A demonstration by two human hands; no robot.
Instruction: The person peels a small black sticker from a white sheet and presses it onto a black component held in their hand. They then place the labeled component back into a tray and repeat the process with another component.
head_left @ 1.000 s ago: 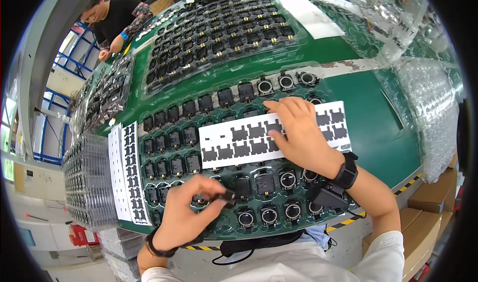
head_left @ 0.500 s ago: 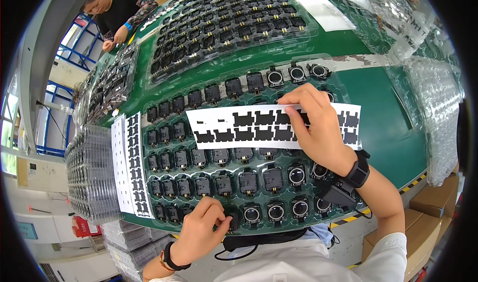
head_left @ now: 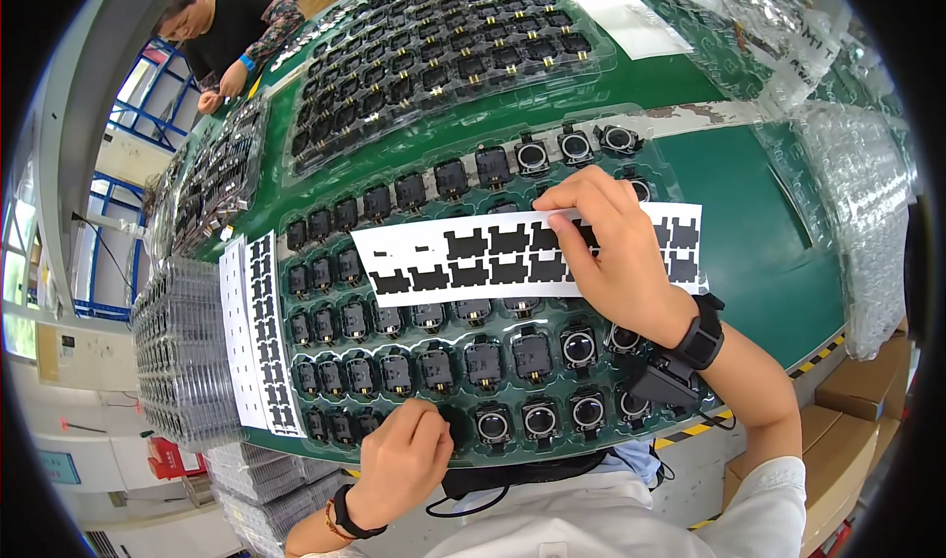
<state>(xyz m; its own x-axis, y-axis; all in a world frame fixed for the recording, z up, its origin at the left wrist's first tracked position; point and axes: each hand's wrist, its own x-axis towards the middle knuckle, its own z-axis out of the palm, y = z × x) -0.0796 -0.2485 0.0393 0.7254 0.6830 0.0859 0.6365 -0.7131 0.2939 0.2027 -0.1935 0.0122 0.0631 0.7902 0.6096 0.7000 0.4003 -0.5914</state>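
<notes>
Two white sticker sheets carrying black cut-outs lie on my clear component tray: one stands upright at its left edge, my left hand presses curled fingers onto the near row, and my right hand pinches a sticker on the wide sheet.

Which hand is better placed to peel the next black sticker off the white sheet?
Probably the right hand: its fingertips already rest on the sticker sheet. The left hand is down at the tray's near edge, pressing a part.
</notes>
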